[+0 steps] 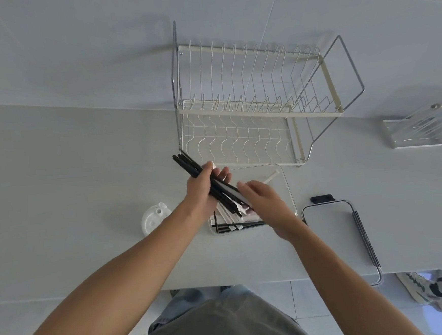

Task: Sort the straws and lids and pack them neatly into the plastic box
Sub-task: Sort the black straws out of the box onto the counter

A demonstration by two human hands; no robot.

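Forearms reach in from the bottom edge over a pale countertop [82,165], the person's body cut off below the chest and a second person's shoe [419,287] just visible on the floor at lower right. The left hand [203,188] has its fingers and thumb curled round a bundle of black straws [188,163], which slants from upper left down toward the right; a white straw runs along the bundle's underside. The right hand [264,199] hovers over the clear plastic box [287,186], fingers loosely bent at the bundle's lower end (whether they actually pinch a straw there cannot be made out, since the fingertips are hidden behind the hand). More black and white straws [235,225] lie jumbled in the near end of the box, partly covered by both hands, and one white straw [271,177] pokes up toward its far corner. A white lid [154,219] sits on the counter just left of the box, its near side hidden by the left forearm. To the right lies the box's flat cover [333,227] with a black clip. Beyond stands a wire dish rack [257,103], and a clear tray [423,130] is cut off at the right edge.
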